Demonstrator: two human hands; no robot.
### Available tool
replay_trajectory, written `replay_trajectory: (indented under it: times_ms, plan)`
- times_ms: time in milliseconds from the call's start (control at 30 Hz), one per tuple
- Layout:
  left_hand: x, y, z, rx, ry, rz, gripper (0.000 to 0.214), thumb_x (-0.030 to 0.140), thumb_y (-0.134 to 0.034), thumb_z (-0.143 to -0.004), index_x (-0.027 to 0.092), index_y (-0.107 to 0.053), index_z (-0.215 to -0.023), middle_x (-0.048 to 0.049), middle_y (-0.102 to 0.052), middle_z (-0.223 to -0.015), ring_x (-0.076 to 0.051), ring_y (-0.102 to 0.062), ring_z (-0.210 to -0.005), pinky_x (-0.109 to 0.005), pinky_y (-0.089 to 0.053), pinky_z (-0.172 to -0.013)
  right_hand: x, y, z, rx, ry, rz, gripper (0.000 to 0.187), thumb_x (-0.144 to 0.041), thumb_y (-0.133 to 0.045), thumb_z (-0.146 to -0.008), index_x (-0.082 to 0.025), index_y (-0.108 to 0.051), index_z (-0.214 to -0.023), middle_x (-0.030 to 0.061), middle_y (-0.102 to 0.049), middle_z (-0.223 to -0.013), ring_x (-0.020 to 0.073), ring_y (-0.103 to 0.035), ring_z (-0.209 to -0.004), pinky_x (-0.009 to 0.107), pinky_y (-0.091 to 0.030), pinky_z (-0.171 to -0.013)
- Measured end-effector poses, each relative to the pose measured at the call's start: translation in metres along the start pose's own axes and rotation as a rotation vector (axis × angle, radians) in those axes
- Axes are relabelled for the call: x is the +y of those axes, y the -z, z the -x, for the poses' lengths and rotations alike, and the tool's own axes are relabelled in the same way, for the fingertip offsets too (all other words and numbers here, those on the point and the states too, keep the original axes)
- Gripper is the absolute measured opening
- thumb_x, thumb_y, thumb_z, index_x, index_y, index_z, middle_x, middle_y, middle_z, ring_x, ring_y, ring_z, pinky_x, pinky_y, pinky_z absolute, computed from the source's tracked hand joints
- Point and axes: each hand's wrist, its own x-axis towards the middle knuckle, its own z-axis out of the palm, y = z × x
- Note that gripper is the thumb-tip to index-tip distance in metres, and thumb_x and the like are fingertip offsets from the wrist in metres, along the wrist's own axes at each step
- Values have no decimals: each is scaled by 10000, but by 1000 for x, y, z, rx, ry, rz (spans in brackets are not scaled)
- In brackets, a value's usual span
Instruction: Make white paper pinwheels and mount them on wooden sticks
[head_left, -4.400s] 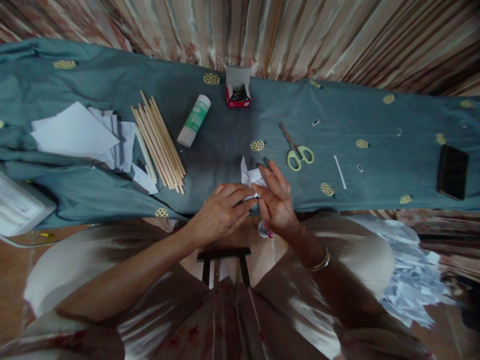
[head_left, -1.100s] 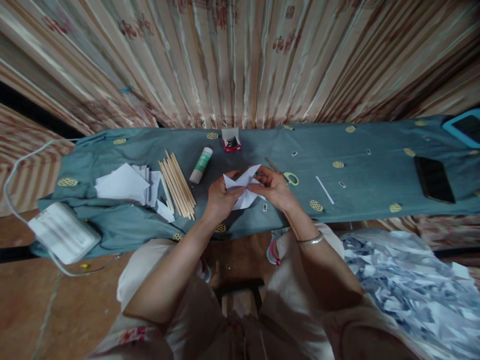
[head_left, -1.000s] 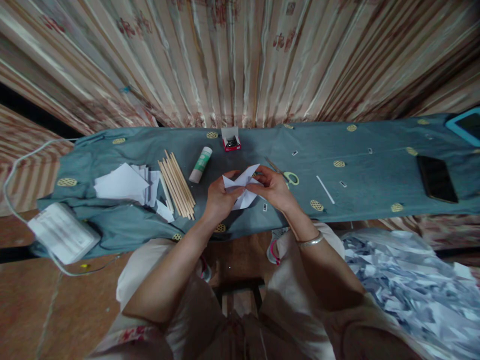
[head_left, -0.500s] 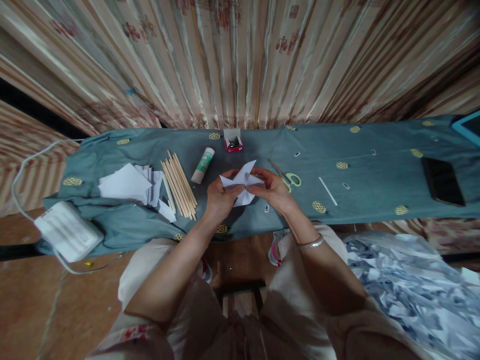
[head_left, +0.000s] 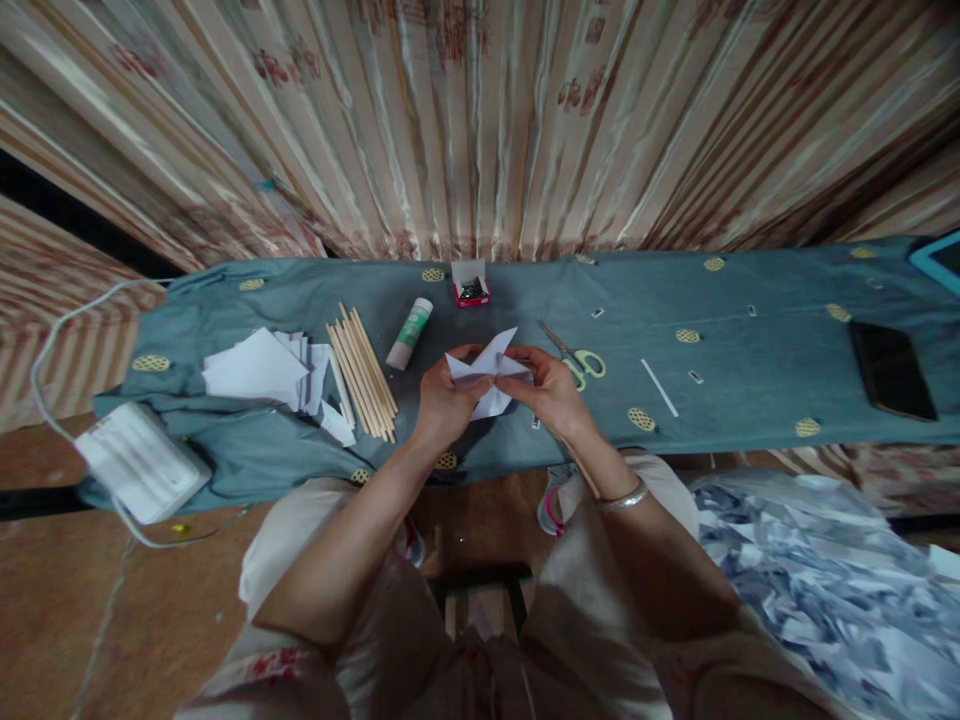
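On my remote feed I've got the left hand (head_left: 448, 400) and right hand (head_left: 553, 395), each grip pinching 1 folded white paper (head_left: 496, 353), points fanning out over the tabletop (head_left: 750, 390), scissors (head_left: 573, 356) just beyond the right hand, glue stick (head_left: 410, 333) and wooden sticks (head_left: 363, 375) lying leftward

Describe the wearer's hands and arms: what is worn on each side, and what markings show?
The left hand and right hand are ungloved, and both forearms are bare. A silvery bangle circles the right wrist; none shows on the left. The left sleeve is pale with a red pattern near its edge; the right sleeve lies in shadow, any pattern hard to tell.
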Motion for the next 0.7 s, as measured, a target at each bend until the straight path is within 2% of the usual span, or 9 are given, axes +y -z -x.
replay_trajectory:
  times_ms: [300, 700]
  plan:
    - [2, -4, 1, -19, 97, 234, 434, 316, -775, -631, 140, -690, -1018, -30, -726, -866, -174, -653, -749, -282, -510, -710, 0, 11, -5, -56, 17, 3, 470, -399, -866, -584, -228, -650, -965, -2, -714, -875, 181, -658, -774, 338, -538, -751]
    - [-3, -2, -1, -32, 76, 190, 499, 341, -803, -632, 138, -671, -1069, -49, -732, -915, -184, -659, -792, -292, -512, -745, 2, 11, -6, -43, 22, 13, 428, -378, -845, -603, -241, -648, -957, -10, -712, -870, 190, -667, -776, 345, -546, -743]
